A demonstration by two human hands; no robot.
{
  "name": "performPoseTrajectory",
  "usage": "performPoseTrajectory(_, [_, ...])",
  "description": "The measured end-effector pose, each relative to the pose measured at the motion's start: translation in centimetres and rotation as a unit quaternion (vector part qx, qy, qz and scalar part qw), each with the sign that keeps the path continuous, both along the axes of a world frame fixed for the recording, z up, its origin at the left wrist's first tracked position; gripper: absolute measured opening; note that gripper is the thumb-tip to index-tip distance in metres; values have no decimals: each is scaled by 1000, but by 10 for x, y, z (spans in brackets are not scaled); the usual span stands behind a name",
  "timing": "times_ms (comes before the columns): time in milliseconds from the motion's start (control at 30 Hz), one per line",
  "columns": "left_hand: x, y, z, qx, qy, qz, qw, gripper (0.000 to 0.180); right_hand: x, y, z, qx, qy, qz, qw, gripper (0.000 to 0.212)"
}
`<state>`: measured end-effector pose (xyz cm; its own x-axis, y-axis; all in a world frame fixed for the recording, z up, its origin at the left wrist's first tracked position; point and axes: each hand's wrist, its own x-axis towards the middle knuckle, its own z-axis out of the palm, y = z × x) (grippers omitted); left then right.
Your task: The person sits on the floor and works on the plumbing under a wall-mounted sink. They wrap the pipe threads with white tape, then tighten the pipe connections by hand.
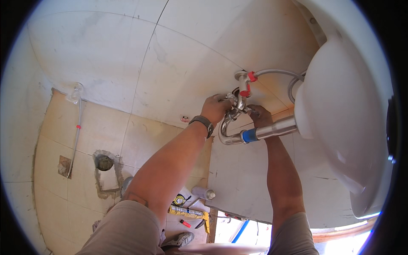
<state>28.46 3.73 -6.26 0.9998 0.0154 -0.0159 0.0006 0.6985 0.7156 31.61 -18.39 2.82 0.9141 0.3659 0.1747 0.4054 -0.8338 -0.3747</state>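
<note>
A chrome P-trap (226, 135) runs from the underside of a white washbasin (340, 106) toward an opening in the tiled wall. My left hand (216, 108), with a dark-strapped watch on its wrist, is at the left of the pipe's wall end. Its fingers are pinched around a small, crumpled, whitish bit that I cannot name. Beyond the trap, my right hand (260, 115) reaches up to the pipe's other side. Those fingers are bent against a whitish piece at the joint, partly hidden by the pipe. Blue wrapping (250, 135) circles the trap's horizontal arm.
Just above my hands, an angle valve (243, 83) with red handles feeds a braided hose (276, 71). On the floor lie a caulking gun (191, 212), tape measure (180, 199), spray can (204, 193) and red-handled tool (185, 223). A floor drain hole (103, 162) opens at left.
</note>
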Motion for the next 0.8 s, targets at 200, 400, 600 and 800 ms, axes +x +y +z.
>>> performPoseTrajectory(200, [9, -6, 8, 88, 26, 102, 991, 33, -7, 27, 6, -62, -96, -23, 993, 29])
performPoseTrajectory(400, [19, -18, 9, 98, 68, 157, 980, 29, -14, 42, 36, -65, 19, -187, 980, 31])
performPoseTrajectory(600, [16, -15, 13, 118, 52, 152, 980, 23, -12, 33, 28, 337, 165, -222, 900, 28])
performPoseTrajectory(800, [6, -19, 23, 108, 53, 147, 982, 38, -9, 25, -16, 571, 174, -93, 797, 31])
